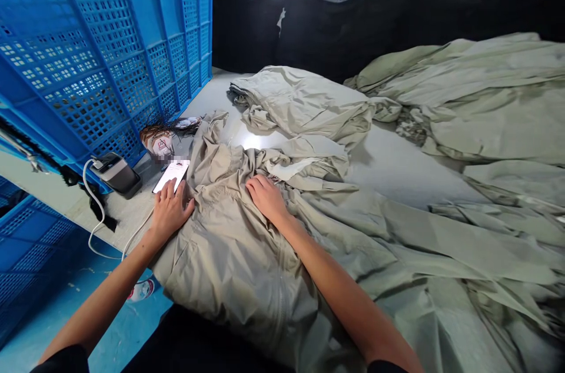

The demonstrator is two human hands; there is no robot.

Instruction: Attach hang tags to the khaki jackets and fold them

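My left hand [171, 208] lies over the lower part of a phone [172, 176] with a lit white screen. Its fingers are apart, and the fingertips touch the screen. A charging cable [138, 230] runs close to that wrist. Under both arms spreads a crumpled khaki garment [229, 226], with gathered folds and a long seam down its front. My right hand [267, 199] rests on this garment near its gathered part, fingers curled together into the cloth. The fingertips are partly hidden in the folds.
A tall blue plastic crate [145, 26] stands at the left. Beside it sit a dark power bank [117, 174] and a bundle of dark ties [161, 129]. More khaki garments [309, 96] lie behind and at the right [485, 96]. A bottle [141, 290] is on the blue floor.
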